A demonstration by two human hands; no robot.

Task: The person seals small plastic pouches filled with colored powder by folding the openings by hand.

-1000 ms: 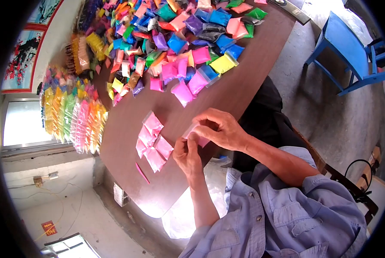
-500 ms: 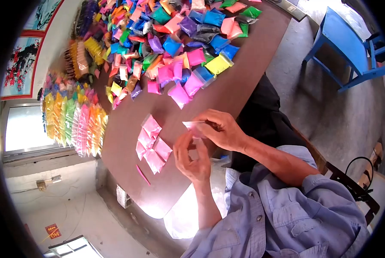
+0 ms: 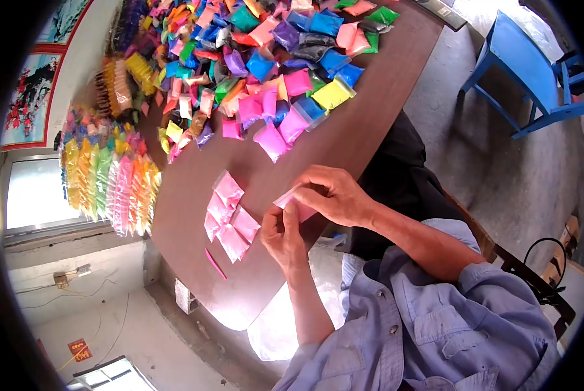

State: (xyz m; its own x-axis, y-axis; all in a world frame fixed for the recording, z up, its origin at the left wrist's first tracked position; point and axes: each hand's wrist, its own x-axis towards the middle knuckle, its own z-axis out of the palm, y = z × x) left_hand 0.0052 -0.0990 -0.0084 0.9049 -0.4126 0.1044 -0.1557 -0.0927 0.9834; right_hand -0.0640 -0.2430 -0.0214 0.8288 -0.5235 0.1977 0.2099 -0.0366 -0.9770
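A small clear bag with pink filling [image 3: 306,212] is held up between both hands near the table's edge. My right hand [image 3: 336,195] pinches its upper part between thumb and curled fingers. My left hand [image 3: 284,238] has its thumb and bent fingers closed on the bag's near left end. Beside them, several pink bags [image 3: 231,218] lie grouped on the brown table [image 3: 253,283]. A thin pink stick [image 3: 215,263] rests on the table below that group.
Across the table's far part spreads a large pile of coloured bags [image 3: 259,65]. Strips of filled bags [image 3: 113,186] stand at the left, by a window. A blue chair [image 3: 523,62] is on the floor at the right, and white plastic [image 3: 272,329] hangs below the table's edge.
Half a second ago my left hand's fingers were spread below the bag; now they are closed on it. My right hand has kept its hold throughout. The view has shifted slightly.
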